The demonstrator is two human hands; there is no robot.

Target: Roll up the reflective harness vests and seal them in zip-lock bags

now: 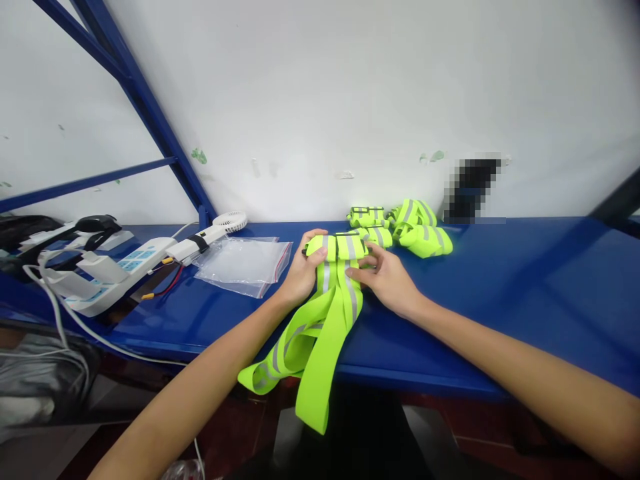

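Note:
Between my hands is a neon yellow reflective strap with grey stripes and black buckle parts, partly folded into a flat bundle at its top. Its long loops hang down over the table's front edge. My left hand grips the bundle's left end, thumb in front. On the other side my right hand pinches the right edge of the strap between thumb and fingers. Just behind lie more straps of the same kind: a folded bundle, another partly hidden by the held one, and a looser coil.
The blue table meets a white wall. Clear zip bags lie left of my hands, near a white handheld fan. A power strip with plugs and cables fills the left. A pixelated dark object leans on the wall.

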